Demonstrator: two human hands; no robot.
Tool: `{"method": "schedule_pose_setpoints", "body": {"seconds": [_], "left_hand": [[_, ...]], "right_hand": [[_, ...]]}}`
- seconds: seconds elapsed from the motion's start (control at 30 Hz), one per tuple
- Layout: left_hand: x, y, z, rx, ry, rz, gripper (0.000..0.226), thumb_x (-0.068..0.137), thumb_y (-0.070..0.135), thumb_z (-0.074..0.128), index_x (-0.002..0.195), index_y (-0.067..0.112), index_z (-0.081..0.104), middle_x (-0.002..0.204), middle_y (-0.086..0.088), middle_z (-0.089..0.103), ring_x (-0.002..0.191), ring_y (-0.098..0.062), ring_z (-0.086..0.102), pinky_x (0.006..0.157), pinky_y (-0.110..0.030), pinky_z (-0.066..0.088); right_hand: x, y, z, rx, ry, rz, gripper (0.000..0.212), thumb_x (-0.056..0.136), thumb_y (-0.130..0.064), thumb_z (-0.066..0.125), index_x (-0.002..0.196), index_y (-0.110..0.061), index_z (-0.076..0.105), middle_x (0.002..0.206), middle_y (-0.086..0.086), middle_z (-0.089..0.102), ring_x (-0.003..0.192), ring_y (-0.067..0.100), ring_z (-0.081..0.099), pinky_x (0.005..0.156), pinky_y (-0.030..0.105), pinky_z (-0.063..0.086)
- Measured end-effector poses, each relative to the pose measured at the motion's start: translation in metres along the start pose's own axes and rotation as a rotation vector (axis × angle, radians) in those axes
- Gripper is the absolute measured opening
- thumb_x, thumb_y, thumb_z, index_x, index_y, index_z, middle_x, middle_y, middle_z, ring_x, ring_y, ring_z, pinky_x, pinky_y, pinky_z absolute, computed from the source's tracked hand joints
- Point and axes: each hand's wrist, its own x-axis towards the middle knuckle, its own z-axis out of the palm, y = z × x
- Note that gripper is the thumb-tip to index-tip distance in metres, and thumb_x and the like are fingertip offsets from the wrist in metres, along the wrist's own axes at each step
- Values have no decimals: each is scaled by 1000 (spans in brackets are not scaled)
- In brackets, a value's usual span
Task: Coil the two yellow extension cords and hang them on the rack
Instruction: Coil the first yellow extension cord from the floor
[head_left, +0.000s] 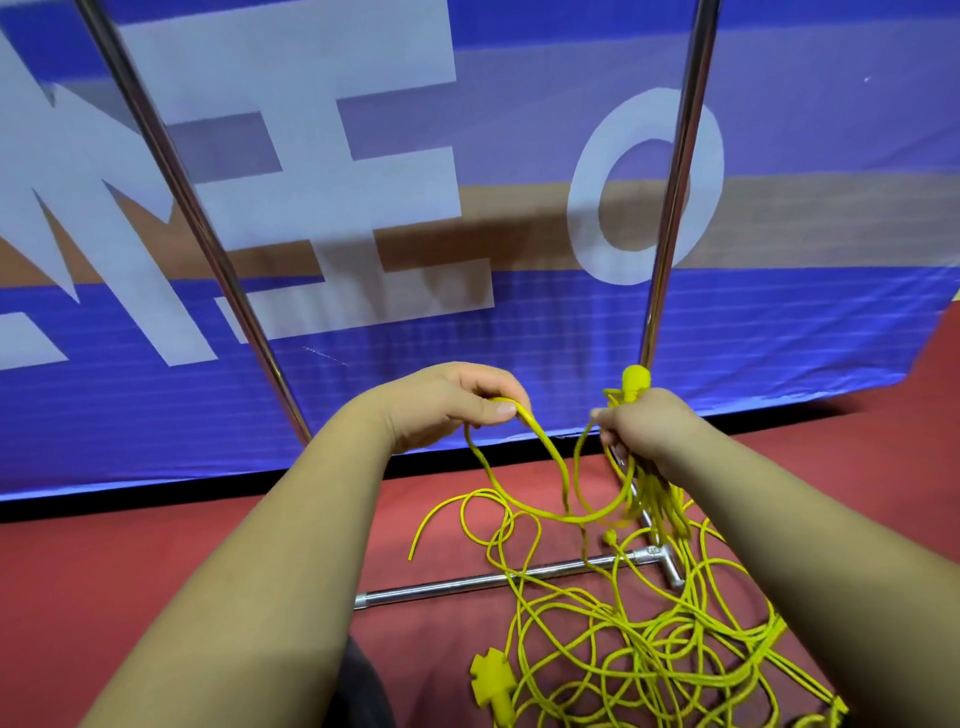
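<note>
In the head view the left hand (457, 402) pinches a strand of yellow cord (544, 448) between its thumb and curled fingers. The right hand (649, 431) grips a bunch of gathered loops, with a plug (635, 382) poking up above its knuckles. The remaining cord lies in a tangle (649, 649) on the red floor (156, 571), across the rack (441, 588) base bar, in front of a blue banner (571, 338)

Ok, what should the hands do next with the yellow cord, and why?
Probably the left hand should carry its pinched strand over to the right hand, adding a loop to the bundle it grips, because much cord lies loose on the floor.
</note>
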Motion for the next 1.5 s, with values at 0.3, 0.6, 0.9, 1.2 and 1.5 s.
{"method": "schedule_pose_setpoints", "body": {"seconds": [0.3,0.6,0.9,1.2,1.5], "left_hand": [[28,-20,15,153,407,-30,12,98,25,73,105,17,78,88,11,72,81,2,62,77,-14,45],[36,-25,33,600,724,-281,34,88,42,80,96,19,56,95,1,65,80,-17,62,69,-35,50],[44,-35,80,173,189,-136,14,99,14,70,110,9,75,93,1,70,81,-6,61,81,-23,52],[48,-28,82,58,260,-105,17,93,16,77,110,12,79,90,2,75,80,-6,66,79,-22,53],[54,-21,105,117,447,-65,13,83,23,83,93,21,76,76,4,73,69,-18,71,77,-39,62]], "right_hand": [[-32,-19,13,445,-469,-74,25,106,-31,65,113,-8,71,86,10,75,69,26,72,73,42,63],[-28,-22,25,714,-279,-47,18,107,-31,65,96,-16,62,67,2,57,45,14,48,47,28,48],[-18,-26,16,693,16,-104,29,104,-29,69,85,-8,68,70,5,66,51,14,60,47,29,50],[-22,-26,9,697,124,-163,31,101,-29,72,84,-3,73,74,11,75,62,25,69,56,34,59],[-22,-24,9,715,157,-158,26,97,-29,78,79,-11,73,75,4,79,75,34,70,76,55,64]]}}
